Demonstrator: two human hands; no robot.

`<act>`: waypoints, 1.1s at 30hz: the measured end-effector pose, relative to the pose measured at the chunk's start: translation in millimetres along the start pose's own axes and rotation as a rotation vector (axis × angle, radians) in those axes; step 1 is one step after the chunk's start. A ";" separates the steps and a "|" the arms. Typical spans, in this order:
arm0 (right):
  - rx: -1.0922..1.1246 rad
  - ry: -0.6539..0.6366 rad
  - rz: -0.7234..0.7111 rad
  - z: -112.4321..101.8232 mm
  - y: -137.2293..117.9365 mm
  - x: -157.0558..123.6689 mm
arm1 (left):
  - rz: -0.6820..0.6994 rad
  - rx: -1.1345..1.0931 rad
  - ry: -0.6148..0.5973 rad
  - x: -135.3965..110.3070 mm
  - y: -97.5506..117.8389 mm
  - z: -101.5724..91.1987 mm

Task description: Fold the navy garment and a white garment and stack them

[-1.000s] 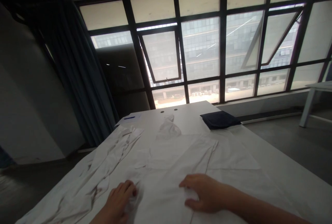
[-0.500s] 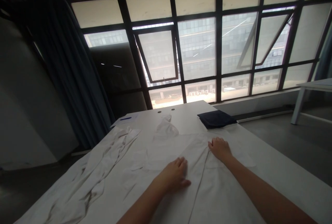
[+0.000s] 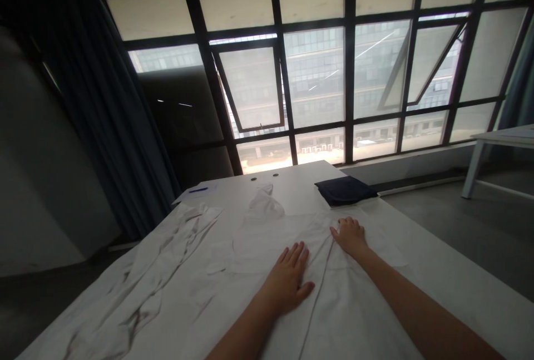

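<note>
A white garment lies spread over the near part of the table, a long open edge running up its middle. My left hand rests flat on the cloth just left of that edge, fingers stretched and thumb out to the right. At the upper end of the edge, my right hand has its fingers curled down on the fabric, with the thumb at the edge. A crumpled white part of cloth bunches up beyond my left hand.
More rumpled white garments cover the left side of the white table. A folded dark blue cloth sits at the right edge. A blue pen lies on paper at the far left. Windows stand behind.
My left hand has shifted slightly right and forward, and its fingers are now spread flat on the cloth. The right hand stays at the upper end of the edge.
</note>
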State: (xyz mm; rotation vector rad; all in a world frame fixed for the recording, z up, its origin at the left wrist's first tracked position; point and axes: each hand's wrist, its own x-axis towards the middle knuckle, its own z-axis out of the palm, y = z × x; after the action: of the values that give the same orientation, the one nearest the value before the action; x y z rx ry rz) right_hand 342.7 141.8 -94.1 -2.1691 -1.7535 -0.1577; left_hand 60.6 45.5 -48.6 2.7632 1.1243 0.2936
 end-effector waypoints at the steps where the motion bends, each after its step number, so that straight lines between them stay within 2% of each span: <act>1: 0.006 0.001 -0.004 0.2 0.5 0.1 | 0.021 -0.001 0.020 0.2 1.7 -0.1; 3: 0.022 0.006 -0.019 0.3 1.6 0.0 | 0.047 -0.004 0.035 0.3 4.5 1.1; 6: 0.050 0.026 -0.039 -0.7 3.2 0.4 | 0.057 -0.023 -0.006 0.2 5.7 4.6; 12: 0.104 0.025 -0.065 -1.5 7.2 6.3 | -0.030 -0.022 0.003 0.2 6.5 5.4; 17: 0.092 0.023 -0.013 2.7 9.0 5.9 | 0.029 -0.025 -0.013 -0.7 11.6 -1.6; 23: 0.114 0.001 -0.028 3.4 10.2 8.2 | 0.030 -0.029 0.056 2.6 21.9 -3.5; 29: 0.168 -0.003 -0.059 3.5 11.6 11.6 | 0.117 -0.097 0.084 6.3 29.7 1.8; 33: 0.172 0.010 -0.049 3.9 11.3 12.1 | 0.124 -0.109 0.080 9.3 30.7 8.9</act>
State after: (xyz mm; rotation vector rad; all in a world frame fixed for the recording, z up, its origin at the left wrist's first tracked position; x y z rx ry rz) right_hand 356.0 152.2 -96.3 -2.0018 -1.7476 -0.0286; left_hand 89.9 29.7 -49.8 2.7504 0.9254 0.4699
